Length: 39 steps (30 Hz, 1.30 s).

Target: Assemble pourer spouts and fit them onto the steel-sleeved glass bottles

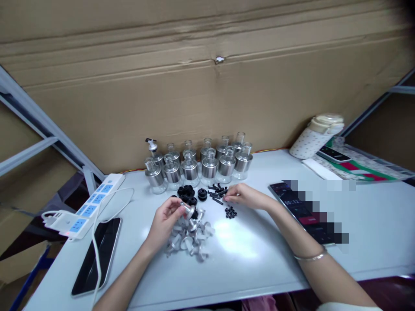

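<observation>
My left hand (166,219) pinches a silver metal pourer spout (188,210) above a pile of similar metal pourer spouts (191,238). To the right, my right hand (244,196) has its fingertips closed together at the edge of some small black levers (218,194); whether a piece is between them is hidden. Just below its fingers lies a cluster of small black rings (231,212). Black ribbed stoppers (186,192) are heaped behind my left hand, and one black stopper (202,195) stands apart from them.
Two rows of glass bottles with metal bands (190,170) line the back; one carries a fitted pourer (151,145). At left are a power strip (94,207), a white cable and a dark tablet (97,257). A phone (301,211) and a tilted flask (316,136) are at right.
</observation>
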{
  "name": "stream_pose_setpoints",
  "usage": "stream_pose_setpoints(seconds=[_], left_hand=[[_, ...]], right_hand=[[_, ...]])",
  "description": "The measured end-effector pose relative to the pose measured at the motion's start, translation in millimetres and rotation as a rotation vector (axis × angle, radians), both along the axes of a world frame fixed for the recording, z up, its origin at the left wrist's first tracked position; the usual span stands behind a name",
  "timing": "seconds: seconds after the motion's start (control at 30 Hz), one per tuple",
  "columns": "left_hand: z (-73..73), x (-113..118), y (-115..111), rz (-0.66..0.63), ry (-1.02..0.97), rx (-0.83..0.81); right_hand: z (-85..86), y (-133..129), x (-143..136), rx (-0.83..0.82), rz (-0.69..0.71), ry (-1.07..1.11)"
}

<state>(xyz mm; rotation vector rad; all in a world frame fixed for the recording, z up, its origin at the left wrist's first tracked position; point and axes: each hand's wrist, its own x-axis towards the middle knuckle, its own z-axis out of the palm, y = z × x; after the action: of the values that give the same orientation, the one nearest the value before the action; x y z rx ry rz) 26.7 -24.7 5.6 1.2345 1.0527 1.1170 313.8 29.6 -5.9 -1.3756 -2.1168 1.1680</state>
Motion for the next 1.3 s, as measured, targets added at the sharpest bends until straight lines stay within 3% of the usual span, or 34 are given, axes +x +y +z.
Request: stream_pose_setpoints(seconds=[0.23,0.9,1.0,1.1,1.2,1.3], left_hand=[[1.4,2,0,0.021,-0.001,-0.031],[2.7,6,-1,0.04,0.051,0.0],[3.1,10,-3,0.049,0.027,0.007],[4.1,17,-2,0.043,0.006,0.012],[5.7,25,0,0.014,-0.015,0.022],[6.5,31,0,-0.046,-0.009,0.047]], right_hand=[[-8.3,0,-3,-0.043,-0.017,-0.064],[0.1,-7,-4,-0.074,0.076,-0.022],[9.9,-12,-11,0.081,0.019,-0.048],[18.2,-22,-25,0.391,-0.034,0.01],[18.8,-33,-44,0.673,0.042,0.123],[14.4,-41,-58,0.897,0.109,0.104]])
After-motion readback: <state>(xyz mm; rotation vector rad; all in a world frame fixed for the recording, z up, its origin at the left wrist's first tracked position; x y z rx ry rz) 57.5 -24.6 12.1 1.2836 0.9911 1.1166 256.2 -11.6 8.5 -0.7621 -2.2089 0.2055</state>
